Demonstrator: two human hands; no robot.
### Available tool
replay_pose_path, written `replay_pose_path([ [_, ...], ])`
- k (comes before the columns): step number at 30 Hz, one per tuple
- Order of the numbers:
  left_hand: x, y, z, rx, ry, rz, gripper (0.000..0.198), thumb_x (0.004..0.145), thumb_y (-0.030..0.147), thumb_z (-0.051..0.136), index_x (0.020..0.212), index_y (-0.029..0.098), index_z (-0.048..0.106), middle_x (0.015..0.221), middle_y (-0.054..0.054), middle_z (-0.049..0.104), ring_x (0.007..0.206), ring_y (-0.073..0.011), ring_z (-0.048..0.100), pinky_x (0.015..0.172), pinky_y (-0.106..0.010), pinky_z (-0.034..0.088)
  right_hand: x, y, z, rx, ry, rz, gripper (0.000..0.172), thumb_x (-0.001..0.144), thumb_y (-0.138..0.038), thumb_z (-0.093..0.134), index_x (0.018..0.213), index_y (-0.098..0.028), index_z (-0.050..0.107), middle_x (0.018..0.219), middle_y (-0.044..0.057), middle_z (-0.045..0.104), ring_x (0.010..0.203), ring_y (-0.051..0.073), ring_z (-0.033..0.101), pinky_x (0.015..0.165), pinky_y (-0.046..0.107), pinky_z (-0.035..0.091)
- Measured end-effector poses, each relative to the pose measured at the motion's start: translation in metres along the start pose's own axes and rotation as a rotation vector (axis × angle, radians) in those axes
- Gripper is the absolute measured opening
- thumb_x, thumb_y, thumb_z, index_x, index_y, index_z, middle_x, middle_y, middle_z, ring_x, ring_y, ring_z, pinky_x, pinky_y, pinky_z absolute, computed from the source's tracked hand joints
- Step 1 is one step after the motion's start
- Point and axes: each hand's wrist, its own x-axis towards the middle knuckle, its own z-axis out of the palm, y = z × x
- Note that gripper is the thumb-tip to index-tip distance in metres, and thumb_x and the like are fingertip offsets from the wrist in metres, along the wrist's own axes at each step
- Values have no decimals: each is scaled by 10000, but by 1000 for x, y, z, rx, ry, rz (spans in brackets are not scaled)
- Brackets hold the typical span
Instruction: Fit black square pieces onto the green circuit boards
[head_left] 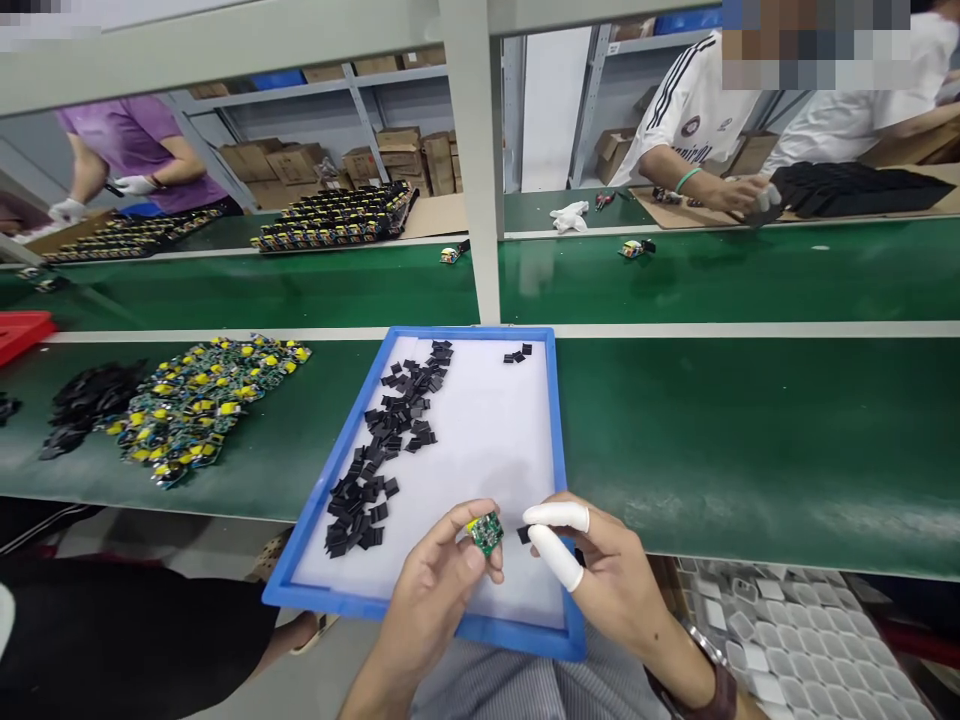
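Over the front of a blue-rimmed white tray (559,470), my left hand (442,570) holds a small green circuit board (486,533) with a yellow part at its edge. To its right, my right hand (592,555) wears white finger covers on thumb and forefinger and pinches a small black piece (524,535). The board and the black piece are apart. Many similar black pieces (386,425) lie along the tray's left side, and a few more (517,354) sit near its back right corner.
Left of the tray lie a heap of circuit boards (202,405) and a black pile (90,400). A metal post (480,170) rises behind the tray. Across the green belt (337,290) people work near rows of assembled boards (337,215). Clear plastic trays (817,630) stand low at right.
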Motion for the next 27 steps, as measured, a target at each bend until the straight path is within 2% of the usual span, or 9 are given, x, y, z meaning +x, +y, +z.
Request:
replay_pose_path([
  [3, -1, -1, -4, 87, -55, -9, 431, 906, 278, 746, 1316, 194, 643, 801, -25, 645, 739, -137, 580, 739, -263, 474, -1, 1, 5, 16, 14, 62, 223, 952, -164, 650, 1103, -291, 753, 947, 21, 731, 763, 167, 713, 722, 289, 577],
  [5, -2, -2, -5, 97, -67, -10, 408, 939, 299, 703, 1329, 203, 632, 816, -34, 664, 746, -145, 605, 752, -278, 485, 0, 0, 7, 18, 13, 81, 212, 936, -152, 665, 1072, -287, 757, 919, 7, 746, 745, 155, 721, 722, 270, 581],
  [10, -3, -5, -7, 99, -44, 19, 409, 973, 303, 651, 1377, 253, 607, 1055, -81, 714, 978, -207, 660, 945, -348, 491, 5, -4, 8, 41, 2, 33, 197, 923, -123, 669, 1021, -272, 751, 925, 10, 734, 788, 161, 700, 724, 275, 563],
  [14, -3, -3, -6, 83, -34, 4, 391, 971, 283, 649, 1361, 253, 650, 1219, -89, 658, 994, -191, 639, 933, -314, 495, 5, -6, 5, 75, -34, 10, 217, 952, -130, 649, 1065, -291, 744, 941, 12, 707, 815, 167, 684, 742, 298, 552],
  [17, -1, -2, 0, -10, -47, 0, 391, 975, 295, 635, 1364, 252, 653, 1128, -82, 656, 893, -174, 634, 830, -298, 513, 3, -5, 4, 85, -60, 10, 242, 971, -139, 638, 1105, -315, 737, 976, 13, 699, 834, 168, 682, 763, 309, 549],
  [20, -1, 0, 6, -73, -43, -4, 313, 970, 287, 641, 1276, 248, 696, 982, -62, 652, 819, -163, 619, 731, -275, 503, 2, -4, 4, 72, -72, -25, 275, 974, -139, 641, 1144, -337, 728, 974, 7, 684, 839, 163, 664, 767, 307, 536],
  [22, -1, 1, 9, -76, -46, -15, 273, 970, 299, 645, 1223, 231, 718, 911, -53, 636, 787, -152, 604, 706, -262, 494, 2, -4, 4, 60, -82, -54, 298, 974, -130, 640, 1165, -343, 722, 974, 7, 681, 852, 164, 655, 774, 306, 530],
  [27, -2, 4, 9, -19, -54, -29, 329, 939, 312, 702, 1251, 209, 713, 884, -49, 623, 762, -137, 578, 688, -248, 483, 2, -6, 6, 24, -85, -85, 317, 970, -111, 636, 1176, -336, 724, 988, 9, 694, 866, 159, 658, 781, 293, 528],
])
